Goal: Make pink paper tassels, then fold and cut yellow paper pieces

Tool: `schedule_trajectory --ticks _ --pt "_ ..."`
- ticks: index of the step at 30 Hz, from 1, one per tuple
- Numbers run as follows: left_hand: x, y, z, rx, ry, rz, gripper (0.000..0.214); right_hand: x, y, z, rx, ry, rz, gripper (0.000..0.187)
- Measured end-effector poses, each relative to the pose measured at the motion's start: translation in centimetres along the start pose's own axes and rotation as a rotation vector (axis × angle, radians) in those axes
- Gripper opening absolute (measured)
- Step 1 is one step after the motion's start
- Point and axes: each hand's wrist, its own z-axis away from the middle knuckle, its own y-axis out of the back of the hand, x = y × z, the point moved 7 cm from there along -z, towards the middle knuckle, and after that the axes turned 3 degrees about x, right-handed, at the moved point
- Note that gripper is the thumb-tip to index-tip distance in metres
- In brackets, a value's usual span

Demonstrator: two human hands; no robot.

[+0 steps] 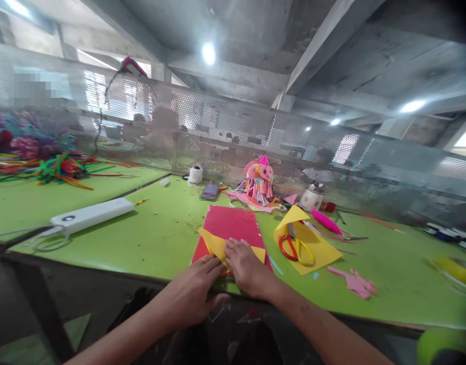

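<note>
A folded piece of yellow paper (217, 244) lies on a red sheet (233, 223) with a glossy edge, near the front of the table. My left hand (196, 286) presses its fingertips on the lower left of the yellow paper, thumb held apart. On the same paper, my right hand (248, 266) lies palm down, its fingers resting over the fold. Part of the yellow paper is hidden beneath both hands. To the right, scissors (296, 251) with one red and one yellow handle loop rest on a larger, curled yellow sheet (326, 253).
A white power strip (92, 218) sits left on the green table (152, 243). Behind are a thread spool (195, 175), a pink tasselled craft (259, 182), a white container (312, 195) and a magenta object (326, 222). Pink scraps (356, 284) lie right; a perforated screen (225, 126) stands behind.
</note>
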Motion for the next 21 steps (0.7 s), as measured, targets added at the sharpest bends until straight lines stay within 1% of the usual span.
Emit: schedule_trajectory --ticks 2,3,5,6,7,9,10,12,13,15,17,21 --pt "0.0 1.3 0.4 0.099 -0.017 0.066 0.022 0.0 -0.3 0.0 0.002 0.000 0.008 0.041" --pt "0.2 2.3 0.5 0.172 -0.031 0.081 0.015 0.0 -0.5 0.0 0.001 0.003 0.011 0.042" --pt "1.1 4.3 0.3 0.325 -0.064 0.071 0.013 0.2 -0.7 0.1 -0.001 0.009 0.010 0.043" --pt "1.6 4.9 -0.1 0.377 -0.079 0.051 0.013 0.2 -0.8 0.1 0.000 0.016 0.008 0.043" --pt "2.0 5.2 -0.9 0.393 -0.098 0.033 0.014 0.2 -0.8 0.1 0.006 0.024 0.001 0.044" --pt "2.3 4.0 -3.1 0.283 -0.102 -0.007 0.014 0.3 -0.6 0.2 0.032 0.035 -0.030 0.043" --pt "1.9 2.9 -4.2 0.216 -0.079 -0.048 0.017 0.5 -0.5 0.2 0.051 0.032 -0.055 0.043" --pt "0.1 0.5 -6.0 0.094 0.023 -0.158 0.021 0.7 -0.4 0.1 0.082 0.015 -0.114 0.039" --pt "-0.7 -0.7 -6.4 0.035 0.058 -0.189 0.022 0.9 -0.4 0.1 0.097 0.003 -0.142 0.037" --pt "-2.1 -2.0 -6.6 -0.005 0.103 -0.175 0.026 1.1 -0.4 -0.1 0.115 -0.002 -0.182 0.037" --pt "-2.5 -2.2 -6.2 -0.021 0.104 -0.146 0.031 1.0 -0.4 -0.2 0.127 0.016 -0.205 0.042" --pt "-2.2 -1.5 -5.2 -0.071 0.098 -0.171 0.037 0.8 -0.3 -0.1 0.141 0.037 -0.215 0.044"
